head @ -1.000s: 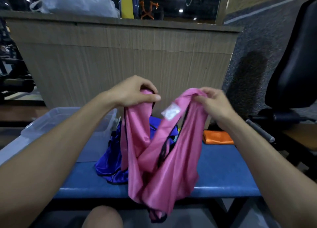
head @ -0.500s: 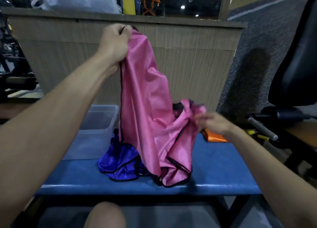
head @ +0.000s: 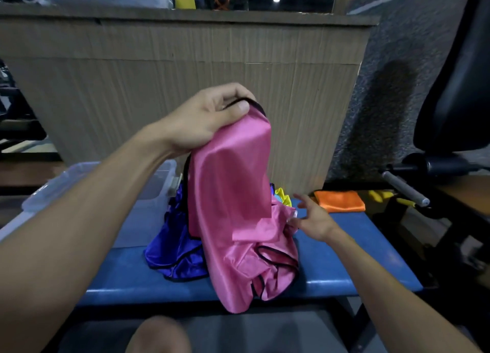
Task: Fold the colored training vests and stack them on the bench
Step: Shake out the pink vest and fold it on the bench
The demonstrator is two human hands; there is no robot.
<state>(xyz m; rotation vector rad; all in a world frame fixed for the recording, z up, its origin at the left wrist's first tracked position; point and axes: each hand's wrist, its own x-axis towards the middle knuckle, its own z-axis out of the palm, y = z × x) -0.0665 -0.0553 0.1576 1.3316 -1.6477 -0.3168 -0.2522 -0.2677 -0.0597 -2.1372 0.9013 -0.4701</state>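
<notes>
Here the left hand (head: 209, 119) pinches the pink vest (head: 233, 206) up by one end, its tail slumped on the bench (head: 344, 252); the right hand (head: 313, 220), fingers spread, touches the slack. Slippery fabric could slide off the edge.

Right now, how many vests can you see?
4: pink vest held up by the left hand; blue vest crumpled beside it; yellow vest peeking behind; orange vest folded on the bench. More may be hidden.
</notes>
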